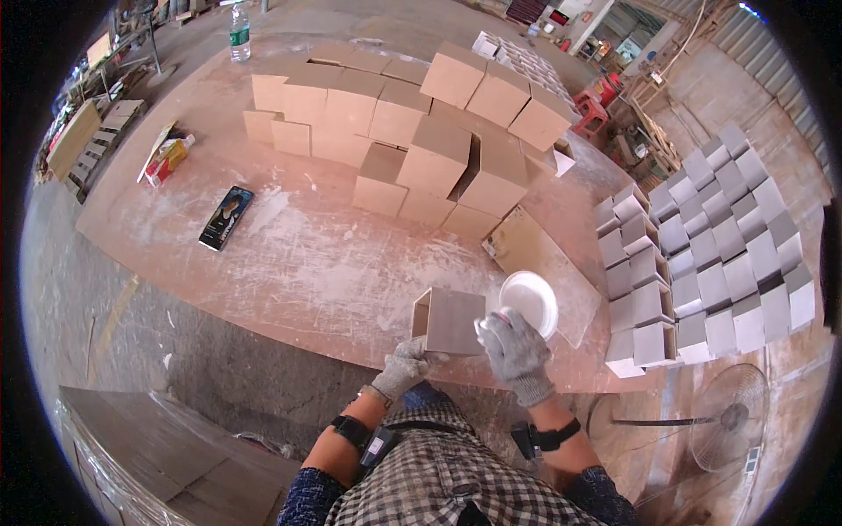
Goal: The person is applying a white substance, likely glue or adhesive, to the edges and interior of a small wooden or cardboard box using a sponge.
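A box with a greyish face and an open left end lies at the table's near edge in front of me. My left hand, in a grey knit glove, is closed on its lower left corner. At the box's right side is my right hand, gloved too, its fingers pinched together. A small bit of pink shows at those fingertips, but what they hold is hidden. Just behind the right hand stands a round white bowl with whitish contents, partly covered by that hand.
Brown boxes are stacked across the table's far side, beside a flat board. A phone, a red-yellow packet and a bottle stand leftward. Grey boxes are piled at right, near a fan.
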### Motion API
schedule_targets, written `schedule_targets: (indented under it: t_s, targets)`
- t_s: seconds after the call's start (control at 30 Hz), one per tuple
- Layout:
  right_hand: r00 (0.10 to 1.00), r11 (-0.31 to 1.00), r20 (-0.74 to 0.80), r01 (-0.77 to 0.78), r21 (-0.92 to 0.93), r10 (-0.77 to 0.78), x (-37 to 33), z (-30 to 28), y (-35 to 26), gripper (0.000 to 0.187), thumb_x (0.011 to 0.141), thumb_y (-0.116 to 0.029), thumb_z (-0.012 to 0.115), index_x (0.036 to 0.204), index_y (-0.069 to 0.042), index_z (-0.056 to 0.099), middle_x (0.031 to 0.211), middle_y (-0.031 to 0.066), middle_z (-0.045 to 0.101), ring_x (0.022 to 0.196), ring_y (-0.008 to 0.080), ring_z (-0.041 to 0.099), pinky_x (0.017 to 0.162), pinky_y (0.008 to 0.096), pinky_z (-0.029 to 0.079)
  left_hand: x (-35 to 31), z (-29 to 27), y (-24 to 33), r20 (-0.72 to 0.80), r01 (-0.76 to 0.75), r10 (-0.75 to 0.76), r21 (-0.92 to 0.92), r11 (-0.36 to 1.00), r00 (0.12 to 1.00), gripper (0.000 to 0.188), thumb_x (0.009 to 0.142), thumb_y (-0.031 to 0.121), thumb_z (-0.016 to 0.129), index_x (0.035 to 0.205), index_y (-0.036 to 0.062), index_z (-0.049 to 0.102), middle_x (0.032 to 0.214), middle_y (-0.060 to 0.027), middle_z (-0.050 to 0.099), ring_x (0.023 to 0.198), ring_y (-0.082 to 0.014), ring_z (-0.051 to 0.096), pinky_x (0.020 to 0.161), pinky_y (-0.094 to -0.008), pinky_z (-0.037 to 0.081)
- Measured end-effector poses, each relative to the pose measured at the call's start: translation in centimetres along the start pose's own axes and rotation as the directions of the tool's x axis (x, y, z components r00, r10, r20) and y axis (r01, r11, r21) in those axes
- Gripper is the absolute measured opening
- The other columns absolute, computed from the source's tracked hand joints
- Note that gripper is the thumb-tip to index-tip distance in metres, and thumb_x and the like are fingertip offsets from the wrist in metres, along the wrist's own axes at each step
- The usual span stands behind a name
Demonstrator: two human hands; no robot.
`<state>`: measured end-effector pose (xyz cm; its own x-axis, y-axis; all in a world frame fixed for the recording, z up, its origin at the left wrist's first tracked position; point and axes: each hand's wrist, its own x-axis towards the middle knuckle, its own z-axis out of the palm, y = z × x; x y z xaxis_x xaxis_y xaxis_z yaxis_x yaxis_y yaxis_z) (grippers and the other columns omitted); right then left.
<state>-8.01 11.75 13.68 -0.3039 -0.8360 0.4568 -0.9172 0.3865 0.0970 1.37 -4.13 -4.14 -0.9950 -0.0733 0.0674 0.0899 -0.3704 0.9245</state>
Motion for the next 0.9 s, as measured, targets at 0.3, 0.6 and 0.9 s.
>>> schedule_targets:
  t_s: [0.3, 0.6, 0.9]
  targets:
    - [0.972, 0.981, 0.164, -0.147, -0.126, 0.167, 4.9, 7.0, -0.8, 0.021, 0.076, -0.018, 0.057, 0.096, -0.012, 0.060, 0.090, 0.0070, 0.053, 0.088, 0.0260, 0.055, 0.068, 0.0389, 0.048, 0.8, 0.2, -1.3, 0.015, -0.080, 0.079, 0.090, 0.993, 0.997, 0.038, 0.075, -0.006, 0.054, 0.110, 0.0043, 0.062, 0.106, -0.0073, 0.066, 0.097, -0.0157, 0.062, 0.082, -0.0284, 0.050]
    - [0.965, 0.962, 0.140, 0.239, -0.133, -0.221, 2.1, 8.6, -0.7, 0.032, 0.078, -0.022, 0.058, 0.109, -0.017, 0.063, 0.113, 0.0132, 0.055, 0.096, 0.0281, 0.057, 0.073, 0.0431, 0.046, -0.5, -0.4, -2.3, -0.062, 0.101, -0.092, 0.160, 0.982, 0.994, 0.035, 0.076, 0.011, 0.068, 0.111, 0.0077, 0.063, 0.108, -0.0116, 0.065, 0.097, -0.0250, 0.063, 0.084, -0.0343, 0.049]
    - [0.965, 0.968, 0.153, 0.231, -0.099, -0.215, 1.8, 6.0, -3.6, 0.035, 0.075, -0.022, 0.058, 0.109, -0.017, 0.064, 0.109, 0.0116, 0.060, 0.095, 0.0289, 0.058, 0.071, 0.0390, 0.048, -0.7, -0.1, -3.5, -0.083, -0.012, 0.031, 0.221, 0.975, 0.996, 0.035, 0.075, 0.006, 0.070, 0.110, 0.0077, 0.064, 0.103, -0.0095, 0.066, 0.096, -0.0229, 0.063, 0.082, -0.0321, 0.050]
